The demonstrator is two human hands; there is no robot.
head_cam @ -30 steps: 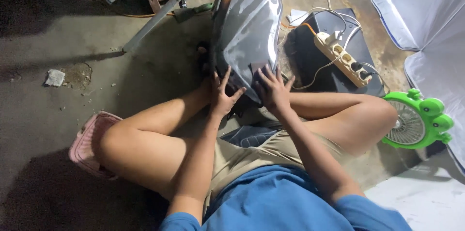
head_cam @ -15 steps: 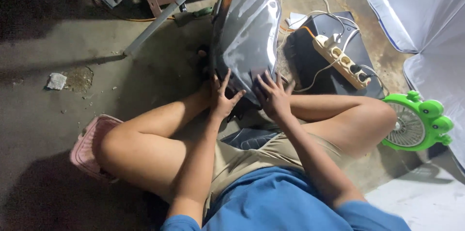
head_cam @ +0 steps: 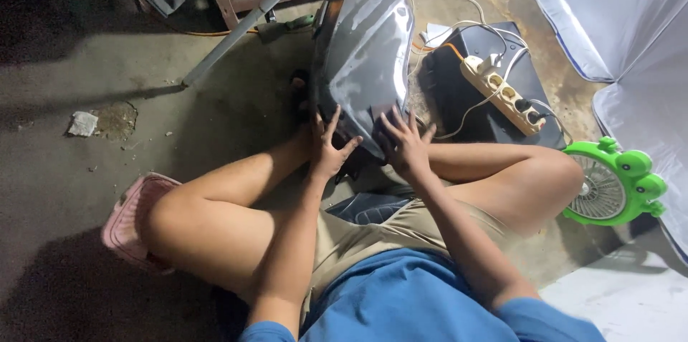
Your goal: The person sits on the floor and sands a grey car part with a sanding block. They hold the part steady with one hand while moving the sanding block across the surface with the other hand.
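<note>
Pressing spread fingers flat on the near end of the glossy grey panel (head_cam: 364, 55), the left hand (head_cam: 328, 150) and right hand (head_cam: 403, 145) clasp nothing; the panel's long axis runs away from them, the power strip (head_cam: 504, 95) lying right of it.

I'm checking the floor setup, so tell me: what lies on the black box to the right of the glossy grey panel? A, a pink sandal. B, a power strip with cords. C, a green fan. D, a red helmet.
B: a beige power strip with white cords lies across the black box, beside the glossy grey panel.
</note>
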